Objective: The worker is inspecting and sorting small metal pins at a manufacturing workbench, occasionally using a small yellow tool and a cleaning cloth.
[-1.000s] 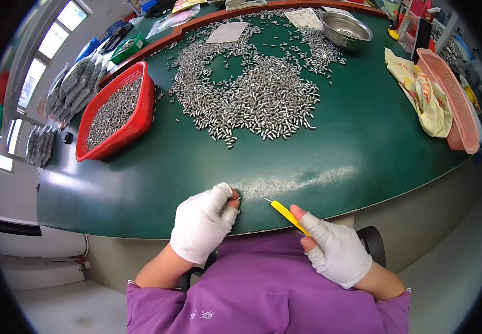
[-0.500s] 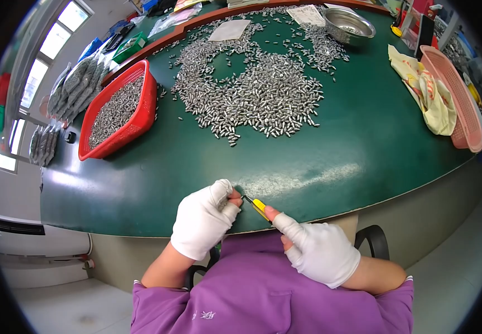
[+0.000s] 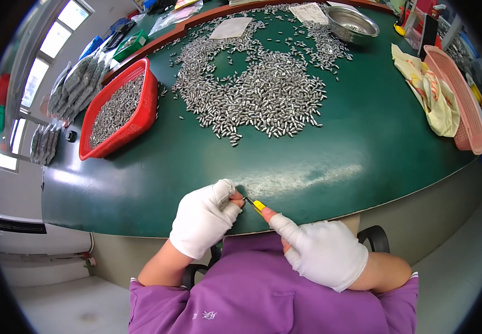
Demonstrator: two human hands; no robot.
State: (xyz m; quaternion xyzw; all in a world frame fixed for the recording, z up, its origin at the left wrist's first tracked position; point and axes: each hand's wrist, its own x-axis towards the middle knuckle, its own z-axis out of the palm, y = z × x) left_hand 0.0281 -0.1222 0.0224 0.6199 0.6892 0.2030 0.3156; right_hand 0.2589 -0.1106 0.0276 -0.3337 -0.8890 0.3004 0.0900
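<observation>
White gloves with bare fingertips cover both hands, close together over the front edge of the green table [image 3: 185, 167]. My left hand [image 3: 203, 218] is closed, its thumb and fingertips pinched together. Whatever sits in that pinch is too small and covered to make out. My right hand [image 3: 327, 253] grips a slim hand tool [image 3: 259, 205] with a yellow-and-black handle. Its thin dark tip points left and reaches the left fingertips; I cannot tell what kind of tool it is. Beyond the hands lies a broad heap of small silvery metal parts [image 3: 274, 94].
At the left stands a red plastic basket [image 3: 152, 94] filled with similar parts, with bagged parts [image 3: 79, 83] behind it. A steel bowl [image 3: 353, 25] is at the far right. A yellowish cloth [image 3: 439, 106] lies by a pink basket [image 3: 469, 131] on the right.
My right hand has shifted slightly right and down, its thumb now further along the yellow handle. My left hand keeps its pinch in nearly the same place.
</observation>
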